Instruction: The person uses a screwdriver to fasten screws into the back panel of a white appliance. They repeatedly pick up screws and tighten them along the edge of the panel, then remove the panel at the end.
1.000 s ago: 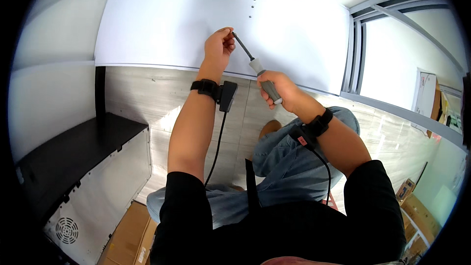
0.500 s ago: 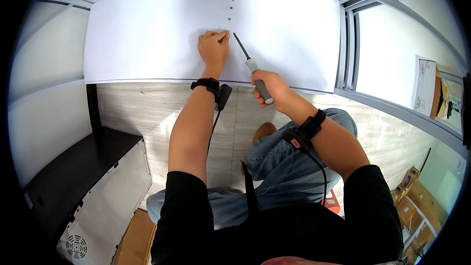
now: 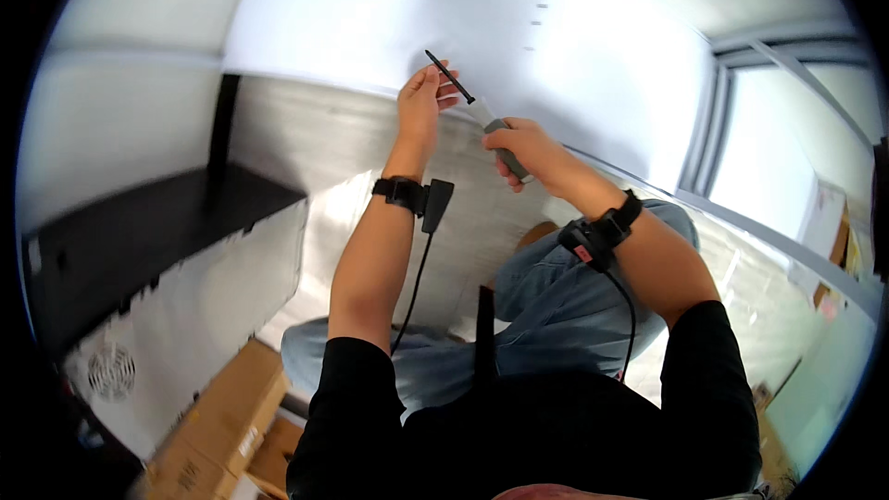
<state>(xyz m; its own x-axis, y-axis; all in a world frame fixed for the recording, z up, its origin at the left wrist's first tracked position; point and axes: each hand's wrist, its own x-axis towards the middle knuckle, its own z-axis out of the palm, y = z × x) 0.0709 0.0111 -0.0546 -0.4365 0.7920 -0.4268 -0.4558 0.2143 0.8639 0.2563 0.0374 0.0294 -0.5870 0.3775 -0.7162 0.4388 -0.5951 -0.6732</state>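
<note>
One screwdriver (image 3: 482, 113), two hands (image 3: 528, 150) (image 3: 422, 104), one white panel (image 3: 361, 18)

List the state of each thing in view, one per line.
Screwdriver: gripped, angled up-left in picture
Right hand: closed on screwdriver
Left hand: fingers partly spread near screwdriver; hold unclear
Wrist units: strapped on, cabled
Panel: partly shadowed, dark marks blurred
Carton: closure unclear

Screwdriver handle (image 3: 497, 127) is two-tone grey, shaft (image 3: 450, 76) black; panel (image 3: 333, 18) white; floor (image 3: 319, 125) streaked pale grey; jeans (image 3: 546, 301) faded blue; shirt (image 3: 546, 435) plain black; carton (image 3: 227, 407) brown.
</note>
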